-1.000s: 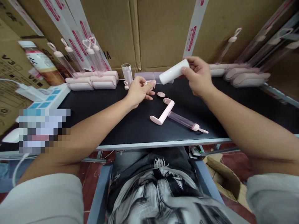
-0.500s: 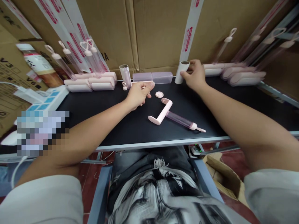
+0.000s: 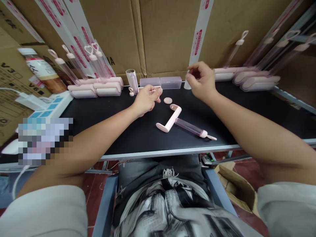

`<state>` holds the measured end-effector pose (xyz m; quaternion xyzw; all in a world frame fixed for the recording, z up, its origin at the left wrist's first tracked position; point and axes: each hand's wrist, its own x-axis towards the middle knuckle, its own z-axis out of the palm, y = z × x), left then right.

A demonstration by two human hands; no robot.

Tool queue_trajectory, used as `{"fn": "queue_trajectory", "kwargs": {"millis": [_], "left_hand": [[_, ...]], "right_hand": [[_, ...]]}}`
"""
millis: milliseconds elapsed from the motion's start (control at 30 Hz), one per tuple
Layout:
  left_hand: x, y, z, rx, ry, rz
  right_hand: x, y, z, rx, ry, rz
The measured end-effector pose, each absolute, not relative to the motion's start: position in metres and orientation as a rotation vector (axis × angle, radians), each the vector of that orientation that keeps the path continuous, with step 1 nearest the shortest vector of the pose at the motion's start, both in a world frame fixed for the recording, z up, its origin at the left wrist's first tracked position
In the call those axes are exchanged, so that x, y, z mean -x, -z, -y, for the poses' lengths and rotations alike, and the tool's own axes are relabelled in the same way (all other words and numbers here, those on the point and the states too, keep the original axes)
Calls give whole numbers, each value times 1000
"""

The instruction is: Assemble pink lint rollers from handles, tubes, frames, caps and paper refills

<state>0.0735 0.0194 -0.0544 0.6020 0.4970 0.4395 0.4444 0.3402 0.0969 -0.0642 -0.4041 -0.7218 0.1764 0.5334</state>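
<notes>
My left hand [image 3: 146, 100] is closed in a pinch over the middle of the table, thumb against fingers. A pale pink edge shows at its fingertips, but what it holds is mostly hidden. My right hand [image 3: 202, 79] is curled at the upper part of a white upright tube [image 3: 187, 85], covering its mouth; whatever is between those fingertips is hidden. Between the hands lies a small round pink disc [image 3: 168, 100]. Nearer the front rests a pink bracket-shaped part [image 3: 172, 120], touching a clear pink tube with a capped loop end [image 3: 191, 127].
Two translucent lilac boxes [image 3: 171, 82] stand at the back, beside another white tube [image 3: 130, 79]. Pink assembled pieces with upright wands line the left [image 3: 96, 89] and right [image 3: 259, 80]. A power strip [image 3: 51, 105] and a bottle [image 3: 43, 70] are at left.
My right hand has shifted slightly left and its fingers have curled over the white tube's top, which was visible before. My left hand has hardly moved.
</notes>
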Motion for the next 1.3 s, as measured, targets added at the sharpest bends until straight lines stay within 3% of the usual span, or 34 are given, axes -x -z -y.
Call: {"fn": "queue_trajectory", "kwargs": {"millis": [300,633,800,1000,1133,1300], "left_hand": [[-76,44,-6,-1519,-931,-987],[-77,44,-6,-1396,-848,-822],[-75,43,-11,-1513,-909,-1010],[-68,39,-2,-2160,-587,-1182],[-71,41,5,-2244,-352,-1094],[-77,44,9,-2265,-308,-1100]], "right_hand": [[-305,47,-39,635,-326,2307],[-304,48,-42,534,-249,2371],[-319,44,-54,704,-97,2341],[-345,55,-84,952,-120,2580],[-345,62,-91,1086,-103,2658],[-343,61,-86,1076,-223,2669]]}}
